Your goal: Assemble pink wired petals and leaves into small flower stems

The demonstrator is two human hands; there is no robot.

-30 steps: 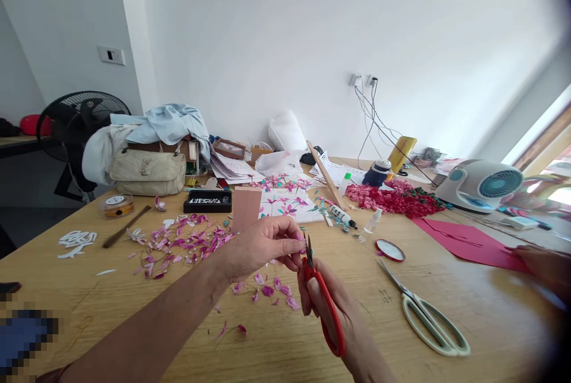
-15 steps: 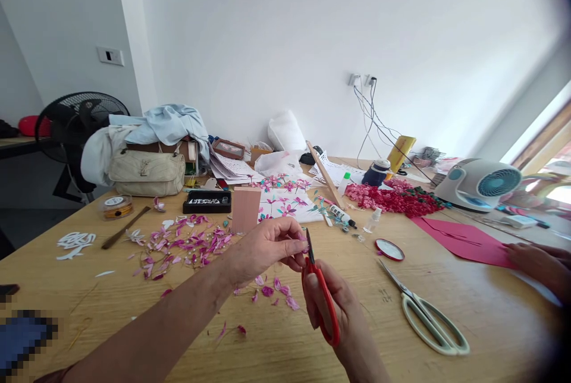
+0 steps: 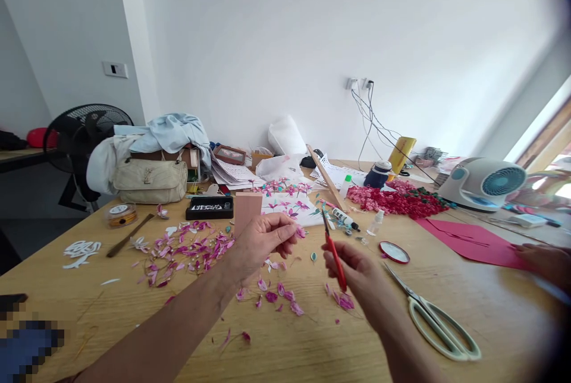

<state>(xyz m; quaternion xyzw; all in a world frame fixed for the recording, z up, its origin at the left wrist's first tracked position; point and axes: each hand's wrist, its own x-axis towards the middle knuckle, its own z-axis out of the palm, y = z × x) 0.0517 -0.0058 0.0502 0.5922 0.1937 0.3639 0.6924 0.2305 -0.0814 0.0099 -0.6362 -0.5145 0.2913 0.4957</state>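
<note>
Left hand [image 3: 270, 239] pinches pink petal piece [image 3: 300, 232] between thumb and fingers, above tabletop [image 3: 307, 344]. Right hand [image 3: 354, 267] grips red-handled scissors [image 3: 334, 257], blades upward, near petal piece but apart. Step in hand: likely trimming. Further cut would call for steady pinch, blades aligned.

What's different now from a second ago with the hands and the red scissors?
The right hand has moved right, taking the red scissors away from the pink petal, so a gap now shows between them. Neither hand let go: the left hand still pinches the petal. The big pale-handled scissors still lie on the table, and another person's hand is still at the red paper.
</note>
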